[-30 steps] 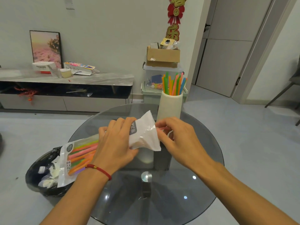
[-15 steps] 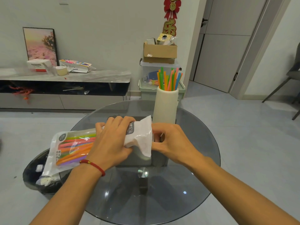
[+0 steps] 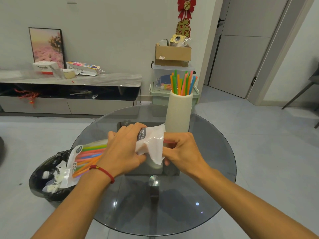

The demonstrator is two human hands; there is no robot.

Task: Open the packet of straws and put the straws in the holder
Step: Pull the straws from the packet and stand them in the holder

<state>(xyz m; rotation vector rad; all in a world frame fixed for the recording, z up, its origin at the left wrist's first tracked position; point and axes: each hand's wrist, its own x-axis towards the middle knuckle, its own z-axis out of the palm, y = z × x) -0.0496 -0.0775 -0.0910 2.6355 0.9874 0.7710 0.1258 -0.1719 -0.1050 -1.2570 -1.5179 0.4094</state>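
Left hand (image 3: 124, 150) wraps round the middle of the packet of straws (image 3: 89, 161), fingers curled over its top, holding it level above the glass counter (image 3: 215, 169). Our right hand (image 3: 183, 150) works at the open white end of the packet, fingertips pinching what looks like a single pink straw (image 3: 168, 141) just emerging from the mouth; how firm that pinch is we cannot tell. The packet's closed end, with the coloured straws showing through its clear window, hangs out past the counter's edge, over a black bin (image 3: 44, 183) on the floor. The holder (image 3: 178, 114), a tall cream cylinder, stands upright on the counter just beyond our right hand and already carries a bunch of straws. Risks as we judge them: drawing one straw may drag its neighbours out with it, and loose ones would roll off the glass. If the left hand slackens, the packet could tip toward the bin. The holder is tall and narrow, so a knock from the right hand on the way up could topple it.
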